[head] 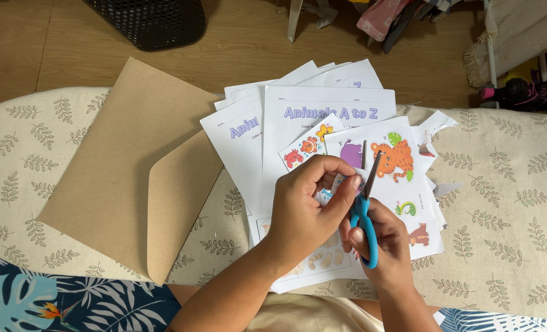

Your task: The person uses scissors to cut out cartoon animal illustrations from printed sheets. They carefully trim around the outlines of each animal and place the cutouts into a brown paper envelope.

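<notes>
My right hand (381,246) grips blue-handled scissors (364,212) whose blades are parted and point up over a sheet of colourful animal pictures (396,157). My left hand (307,206) pinches a small paper cut-out (347,182) between thumb and fingers, right beside the blades. Under both hands lies a stack of white printed worksheets (322,123) with purple headings. The cut-out is mostly hidden by my fingers.
A large brown envelope (132,166) with its flap open lies left of the papers on a leaf-patterned cream cushion (507,209). Paper scraps (436,126) sit at the right of the stack. A black mesh basket (153,21) stands on the wooden floor (40,49) beyond.
</notes>
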